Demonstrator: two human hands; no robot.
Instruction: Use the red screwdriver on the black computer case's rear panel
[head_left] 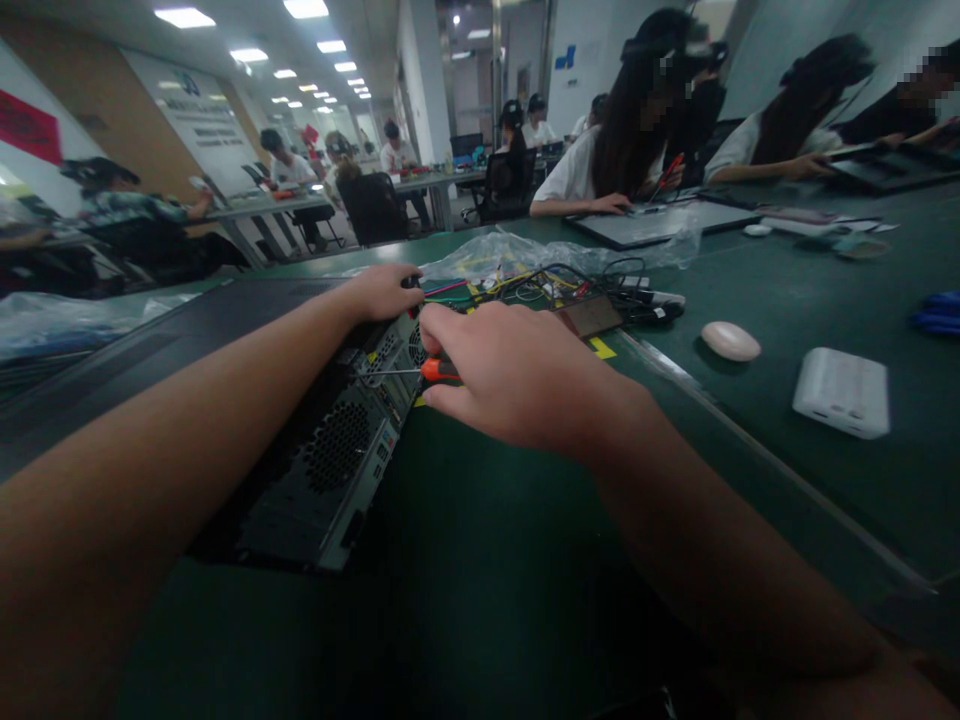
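Observation:
A black desktop computer case (255,520) lies on its side on the green table, its rear panel with vent grilles and ports turned toward me. My right hand (517,370) is closed around the orange and black handle of a screwdriver (439,370). The thin shaft points left, and its tip meets the rear panel near the middle; the exact spot is hard to make out. At the panel's far end, my left hand (386,290) grips the case's corner with curled fingers. My left forearm crosses above the case and hides part of its top.
Tangled cables (555,285) and clear plastic wrap (495,245) lie beyond my hands. To the right are a pale oval object (730,341), a white box-shaped device (841,392) and blue items (937,313). Across the table, people (630,130) work on flat panels.

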